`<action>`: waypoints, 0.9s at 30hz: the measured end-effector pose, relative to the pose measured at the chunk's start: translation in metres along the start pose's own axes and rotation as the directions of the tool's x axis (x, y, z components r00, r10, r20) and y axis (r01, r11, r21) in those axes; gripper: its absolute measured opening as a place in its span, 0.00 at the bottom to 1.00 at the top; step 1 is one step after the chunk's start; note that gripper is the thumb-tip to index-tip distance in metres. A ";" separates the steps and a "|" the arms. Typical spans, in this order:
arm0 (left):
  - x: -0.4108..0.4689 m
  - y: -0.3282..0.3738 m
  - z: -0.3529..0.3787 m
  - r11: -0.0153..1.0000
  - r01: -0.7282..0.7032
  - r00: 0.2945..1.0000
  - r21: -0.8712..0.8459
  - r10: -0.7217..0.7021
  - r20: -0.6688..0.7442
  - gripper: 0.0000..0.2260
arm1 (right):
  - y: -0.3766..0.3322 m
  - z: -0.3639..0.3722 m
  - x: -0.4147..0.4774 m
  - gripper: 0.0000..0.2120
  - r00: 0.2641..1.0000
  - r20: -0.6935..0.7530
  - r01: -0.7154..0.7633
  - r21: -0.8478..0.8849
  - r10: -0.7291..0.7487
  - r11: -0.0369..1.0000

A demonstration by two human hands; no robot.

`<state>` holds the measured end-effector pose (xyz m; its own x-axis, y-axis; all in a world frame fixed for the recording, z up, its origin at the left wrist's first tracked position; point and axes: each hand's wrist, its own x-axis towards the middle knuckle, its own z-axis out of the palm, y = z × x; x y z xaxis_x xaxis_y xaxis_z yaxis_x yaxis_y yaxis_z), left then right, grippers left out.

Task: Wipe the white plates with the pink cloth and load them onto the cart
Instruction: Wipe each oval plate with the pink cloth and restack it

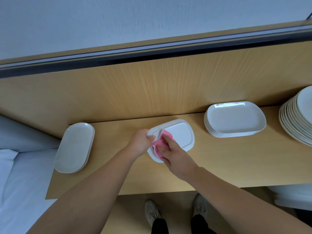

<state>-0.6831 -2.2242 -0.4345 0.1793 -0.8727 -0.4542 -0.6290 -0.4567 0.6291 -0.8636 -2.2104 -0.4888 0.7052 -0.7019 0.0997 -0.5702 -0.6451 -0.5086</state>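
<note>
A white rectangular plate (179,134) lies tilted on the wooden counter, its left rim gripped by my left hand (141,141). My right hand (173,156) presses a folded pink cloth (160,146) onto the plate's near left part with fingers laid over it. A stack of several white rectangular plates (234,119) stands to the right. At the counter's left end a short stack of oval white plates (75,147) rests. No cart is in view.
The wooden counter (228,159) runs along a wood-panelled wall (152,88). A tall stack of round cream plates (297,119) sits at the far right edge. A pale blue-white surface (20,166) lies left of the counter. My shoes (152,211) stand on the floor below.
</note>
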 end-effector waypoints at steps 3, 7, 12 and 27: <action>0.001 -0.003 0.002 1.000 0.010 1.000 0.028 -0.010 0.000 0.11 | -0.001 0.012 -0.008 0.18 0.997 -0.016 0.080 -0.076 -0.081 0.994; 0.003 -0.002 0.002 0.998 0.022 1.000 0.053 -0.021 -0.014 0.15 | 0.004 0.014 -0.010 0.20 0.983 -0.008 0.180 -0.185 -0.185 0.966; 0.003 -0.005 0.003 0.998 0.063 0.998 0.027 -0.064 0.012 0.12 | 0.022 0.011 -0.016 0.25 0.973 0.018 0.229 -0.194 -0.230 0.954; 0.004 -0.005 0.004 0.995 0.096 0.995 0.003 -0.096 -0.034 0.05 | 0.102 -0.031 -0.013 0.21 1.000 0.001 0.013 -0.259 -0.013 0.966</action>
<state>-0.6827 -2.2245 -0.4420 0.2650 -0.8301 -0.4906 -0.6112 -0.5381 0.5804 -0.9439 -2.2768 -0.5150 0.7134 -0.6928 0.1054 -0.6505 -0.7105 -0.2684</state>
